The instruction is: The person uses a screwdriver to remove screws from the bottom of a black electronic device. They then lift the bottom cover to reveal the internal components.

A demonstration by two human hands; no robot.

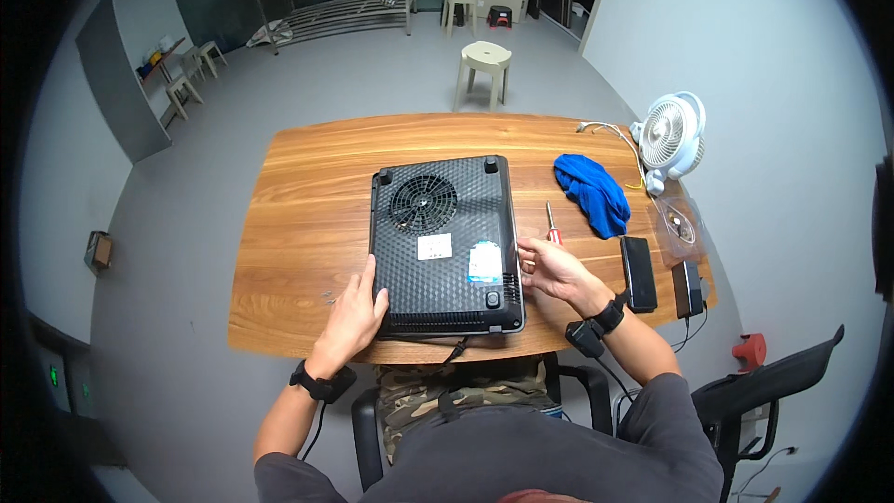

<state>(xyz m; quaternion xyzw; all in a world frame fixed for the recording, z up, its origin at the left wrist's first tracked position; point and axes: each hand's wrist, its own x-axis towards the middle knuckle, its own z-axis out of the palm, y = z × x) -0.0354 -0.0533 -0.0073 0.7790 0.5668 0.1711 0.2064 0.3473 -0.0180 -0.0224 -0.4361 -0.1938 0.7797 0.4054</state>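
Note:
A black induction cooker lies upside down on the wooden table, its textured underside facing up. That underside shows a round fan grille, rubber feet, a white label and a blue-and-white sticker. My left hand holds the cooker's lower left edge, thumb along its side. Against the right edge, my right hand has its fingers curled at the cooker's side; some fingertips are hidden. A screwdriver with a red handle lies just beyond my right hand. The cooker's cord shows at the near table edge.
To the right lie a crumpled blue cloth, a black phone, a clear plastic box and a black device with cables. A white fan stands at the far right corner. Beyond the table is a stool.

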